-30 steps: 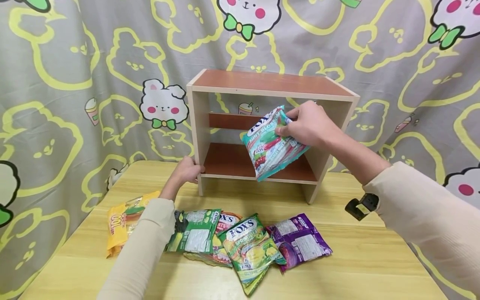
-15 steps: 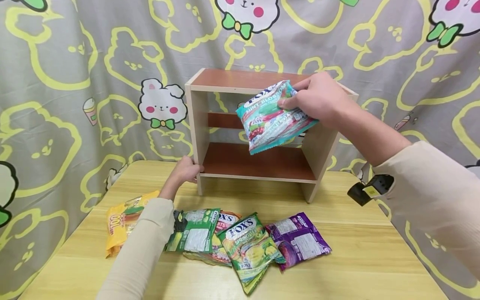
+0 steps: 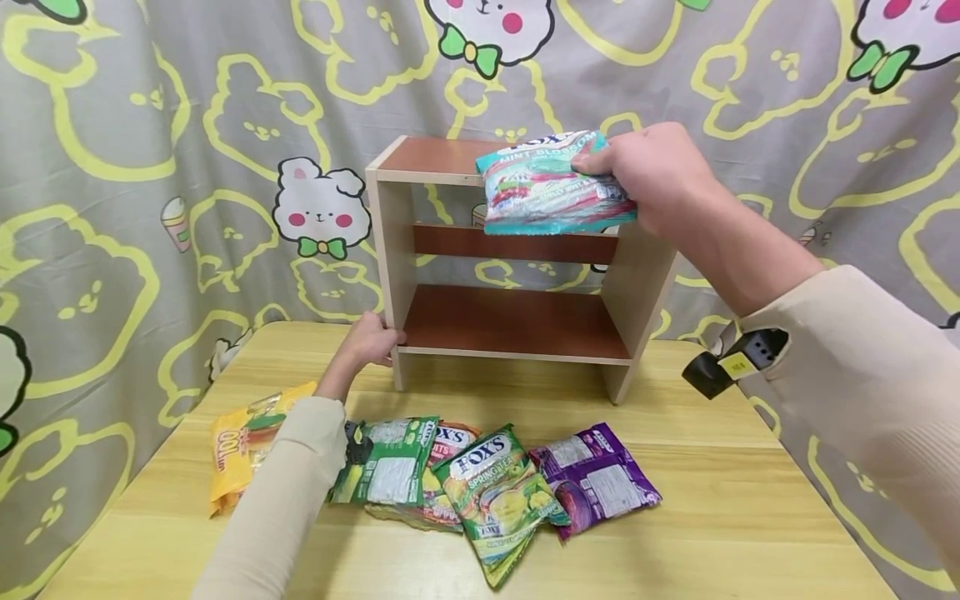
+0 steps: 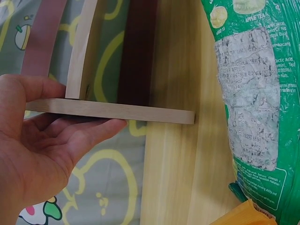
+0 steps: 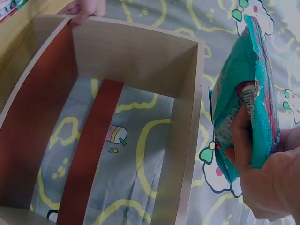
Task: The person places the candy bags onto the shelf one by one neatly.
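Observation:
A small wooden shelf (image 3: 517,321) with reddish-brown boards and pale edges stands on the table. My left hand (image 3: 369,340) grips its left side panel low down; in the left wrist view the thumb lies on one face of the panel (image 4: 154,114) and the fingers on the other. Raised before the shelf's top board, a teal Fox's Mint Blossom candy bag (image 3: 555,196) is held by its right side in my right hand (image 3: 663,179). From the right wrist view, the bag (image 5: 229,108) appears edge-on, apart from the shelf, pinched between thumb and fingers.
On the table (image 3: 712,517) in front lie a yellow bag (image 3: 232,450), a green bag (image 3: 393,462), a red-orange Fox's bag (image 3: 442,500), a Spring Tea bag (image 3: 495,508) and a purple bag (image 3: 600,483). A patterned curtain (image 3: 97,208) hangs behind.
My right hand has lifted the candy bag from in front of the shelf opening up to the top board, and the bag has turned flatter. The left hand stays on the panel.

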Available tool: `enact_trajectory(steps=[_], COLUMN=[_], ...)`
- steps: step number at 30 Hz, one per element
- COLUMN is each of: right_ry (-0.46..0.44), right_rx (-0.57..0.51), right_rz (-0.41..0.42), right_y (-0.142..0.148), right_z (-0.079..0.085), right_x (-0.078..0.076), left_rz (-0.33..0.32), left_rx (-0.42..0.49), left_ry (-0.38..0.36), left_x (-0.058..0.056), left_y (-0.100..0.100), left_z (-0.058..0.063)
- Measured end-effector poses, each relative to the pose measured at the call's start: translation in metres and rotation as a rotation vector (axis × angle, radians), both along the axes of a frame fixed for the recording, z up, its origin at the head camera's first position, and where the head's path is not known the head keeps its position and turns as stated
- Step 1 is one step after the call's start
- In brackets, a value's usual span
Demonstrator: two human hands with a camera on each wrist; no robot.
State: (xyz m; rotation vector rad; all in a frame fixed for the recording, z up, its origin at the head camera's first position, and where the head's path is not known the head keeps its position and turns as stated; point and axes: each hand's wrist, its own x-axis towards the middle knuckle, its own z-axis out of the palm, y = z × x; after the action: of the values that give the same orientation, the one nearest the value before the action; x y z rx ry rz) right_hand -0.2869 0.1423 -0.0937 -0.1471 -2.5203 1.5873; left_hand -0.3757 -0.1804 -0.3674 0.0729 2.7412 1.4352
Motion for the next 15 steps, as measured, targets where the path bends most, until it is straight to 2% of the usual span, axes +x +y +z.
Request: enact_trajectory(steps=[10,15], right_ry=[-0.007,-0.014], right_rx=[-0.094,-0.059], right_rz=[-0.061,-0.097], right_y=[0.007,0.012], right_z=[-0.001,-0.003], right_x=[-0.015,-0.025], left_rz=[0.011,0.013], left_rx=[-0.006,0.003], left_ry=[-0.007,-0.01], left_x=[-0.001,-0.001], left_y=[-0.001,0.0], left_z=[-0.001,0.0])
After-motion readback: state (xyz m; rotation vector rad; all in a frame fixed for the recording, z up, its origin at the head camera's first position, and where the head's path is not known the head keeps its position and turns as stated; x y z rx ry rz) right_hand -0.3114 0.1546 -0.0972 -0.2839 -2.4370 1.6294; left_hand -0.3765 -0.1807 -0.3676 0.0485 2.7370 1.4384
